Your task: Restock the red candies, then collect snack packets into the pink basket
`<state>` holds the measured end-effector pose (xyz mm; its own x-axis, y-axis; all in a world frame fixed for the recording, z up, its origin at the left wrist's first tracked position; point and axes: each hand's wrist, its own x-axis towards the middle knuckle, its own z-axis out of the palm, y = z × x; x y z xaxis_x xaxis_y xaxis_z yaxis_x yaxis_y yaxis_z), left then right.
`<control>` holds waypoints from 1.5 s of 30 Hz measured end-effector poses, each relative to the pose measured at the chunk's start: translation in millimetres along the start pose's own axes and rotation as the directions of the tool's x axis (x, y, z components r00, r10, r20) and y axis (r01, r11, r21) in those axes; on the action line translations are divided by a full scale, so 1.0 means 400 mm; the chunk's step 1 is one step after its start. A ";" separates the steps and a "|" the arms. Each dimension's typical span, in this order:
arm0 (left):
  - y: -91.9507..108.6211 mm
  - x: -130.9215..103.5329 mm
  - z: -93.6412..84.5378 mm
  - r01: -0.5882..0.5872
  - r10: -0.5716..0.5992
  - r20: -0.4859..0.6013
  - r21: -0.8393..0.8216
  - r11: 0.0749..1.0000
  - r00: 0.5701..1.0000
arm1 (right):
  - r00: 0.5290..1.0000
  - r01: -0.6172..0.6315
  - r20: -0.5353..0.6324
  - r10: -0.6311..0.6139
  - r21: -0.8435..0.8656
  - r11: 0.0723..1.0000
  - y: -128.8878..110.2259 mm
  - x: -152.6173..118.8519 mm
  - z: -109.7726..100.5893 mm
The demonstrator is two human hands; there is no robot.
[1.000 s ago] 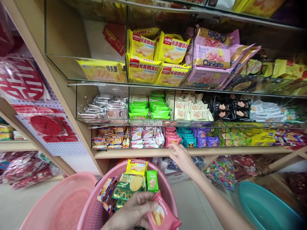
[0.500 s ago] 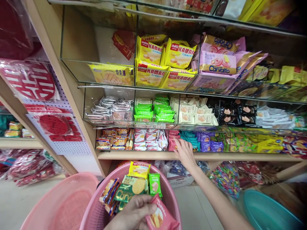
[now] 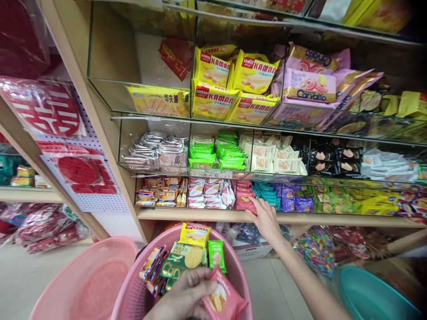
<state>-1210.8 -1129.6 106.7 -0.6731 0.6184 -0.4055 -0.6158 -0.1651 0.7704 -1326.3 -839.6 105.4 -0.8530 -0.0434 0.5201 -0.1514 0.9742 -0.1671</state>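
Note:
My left hand (image 3: 187,289) is closed on a pink snack packet (image 3: 223,295), pinched by its left edge above the pink basket (image 3: 242,266). In the basket lie a green Carvalto packet (image 3: 183,262), a yellow Kaman packet (image 3: 194,234), a bright green packet (image 3: 216,255) and several orange-and-blue packets (image 3: 155,266). My right hand (image 3: 265,220) reaches to the lowest shelf. Its thumb and fingers close about the edge of a pink packet (image 3: 245,200) in the stack there. Teal packets (image 3: 267,191) lie just to the right of that stack.
Glass-fronted shelves hold yellow Kaman packs (image 3: 213,66), lilac Carvalto packs (image 3: 310,86), green packets (image 3: 202,155) and purple packets (image 3: 296,200). A wooden shelf edge (image 3: 193,214) runs above the basket. Another pink basket (image 3: 86,266) stands left, a teal basin (image 3: 370,289) right.
My right hand has drawn slightly right and toward me at the pink packets. My left hand still holds its pink packet over the basket. The view has shifted a little.

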 end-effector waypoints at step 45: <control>0.048 -0.005 0.039 -0.486 0.463 -0.427 0.062 0.872 0.777 | 0.677 -0.415 0.674 0.296 0.681 -0.603 -0.439 -0.305 -0.057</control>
<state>-1214.9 -1122.1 130.1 -0.9828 0.0760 -0.1682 -0.1846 -0.3963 0.8994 -1184.2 -1000.5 90.5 -0.9589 0.1095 -0.2618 0.1049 -0.7204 -0.6856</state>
